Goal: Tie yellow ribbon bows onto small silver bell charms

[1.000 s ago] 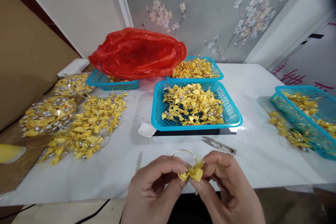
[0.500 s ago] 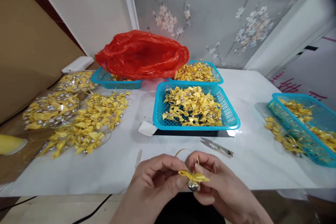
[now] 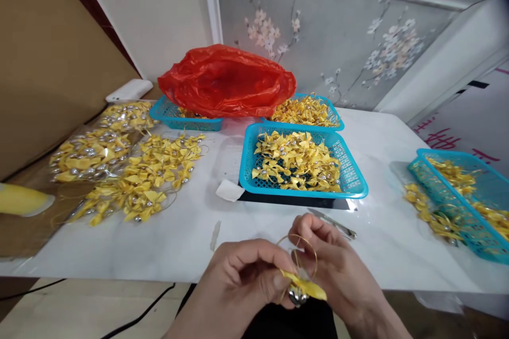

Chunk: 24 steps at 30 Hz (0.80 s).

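Observation:
My left hand (image 3: 242,280) pinches a yellow ribbon bow (image 3: 308,287) between thumb and index finger. A shiny silver bell (image 3: 296,295) hangs under the bow. From the bow a thin gold cord (image 3: 315,254) rises in a loop towards my right hand (image 3: 332,262), whose curled fingers close on the cord; its fingertips are partly hidden. Just beyond the right hand lies a pair of thread snips (image 3: 345,230), partly covered by the fingers. Ahead of both hands a blue basket (image 3: 353,169) holds a heap of similar yellow bows with bells.
Loose bows (image 3: 147,185) and clear bags of bows (image 3: 89,156) cover the left side. A red plastic bag (image 3: 226,82) rests over blue baskets at the back. Another blue basket (image 3: 445,198) stands at the right, with bows beside it. A white paper scrap (image 3: 229,190) lies near the middle basket.
My right hand has moved off the bow, up and to the right, and the gold cord now shows as a wide loop. The bow stays in my left hand. The view has shifted slightly.

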{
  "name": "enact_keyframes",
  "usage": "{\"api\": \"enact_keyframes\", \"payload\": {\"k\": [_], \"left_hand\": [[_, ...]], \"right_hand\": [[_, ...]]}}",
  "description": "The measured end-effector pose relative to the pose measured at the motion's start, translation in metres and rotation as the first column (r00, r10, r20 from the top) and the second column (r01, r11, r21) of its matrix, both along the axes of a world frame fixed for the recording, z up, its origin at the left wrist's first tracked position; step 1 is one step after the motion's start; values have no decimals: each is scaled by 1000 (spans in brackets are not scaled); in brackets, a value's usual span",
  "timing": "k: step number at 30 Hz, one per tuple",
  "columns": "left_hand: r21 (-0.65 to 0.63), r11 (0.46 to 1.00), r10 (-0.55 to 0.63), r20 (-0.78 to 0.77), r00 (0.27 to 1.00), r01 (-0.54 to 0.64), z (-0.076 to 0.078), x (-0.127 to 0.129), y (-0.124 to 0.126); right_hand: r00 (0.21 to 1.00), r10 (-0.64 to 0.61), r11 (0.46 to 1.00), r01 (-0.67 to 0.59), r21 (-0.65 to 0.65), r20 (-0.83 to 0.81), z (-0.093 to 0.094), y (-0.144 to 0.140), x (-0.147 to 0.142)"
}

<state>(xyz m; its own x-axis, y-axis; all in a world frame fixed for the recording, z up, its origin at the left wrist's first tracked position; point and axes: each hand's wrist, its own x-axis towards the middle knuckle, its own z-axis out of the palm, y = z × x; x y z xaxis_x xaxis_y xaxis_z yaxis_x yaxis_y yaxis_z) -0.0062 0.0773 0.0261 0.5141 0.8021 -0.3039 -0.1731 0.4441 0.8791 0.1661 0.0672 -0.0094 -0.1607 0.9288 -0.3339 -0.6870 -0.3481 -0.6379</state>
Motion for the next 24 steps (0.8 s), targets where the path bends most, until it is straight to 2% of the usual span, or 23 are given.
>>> {"api": "enact_keyframes", "payload": {"k": [3,5,10,12,19,24], "left_hand": [[-84,993,78,5,997,-77,3,1,-2],[-111,986,127,-9,992,-128,5,3,-3],[-91,987,130,-29,991,-132,7,7,-3],[-60,990,125,-71,990,-129,6,7,-3],[-13,996,89,-119,989,-91,6,4,-4],[-12,992,121,-116,986,-123,7,4,-4]], "right_hand": [[967,-242,970,242,13,76,3,1,9],[935,-343,939,344,4,86,5,1,15],[921,-389,914,390,-116,31,6,0,24],[905,-424,899,422,-120,9,6,0,27],[797,-600,799,601,5,65,-2,6,47],[665,-735,677,707,203,134,-10,5,77]]}}
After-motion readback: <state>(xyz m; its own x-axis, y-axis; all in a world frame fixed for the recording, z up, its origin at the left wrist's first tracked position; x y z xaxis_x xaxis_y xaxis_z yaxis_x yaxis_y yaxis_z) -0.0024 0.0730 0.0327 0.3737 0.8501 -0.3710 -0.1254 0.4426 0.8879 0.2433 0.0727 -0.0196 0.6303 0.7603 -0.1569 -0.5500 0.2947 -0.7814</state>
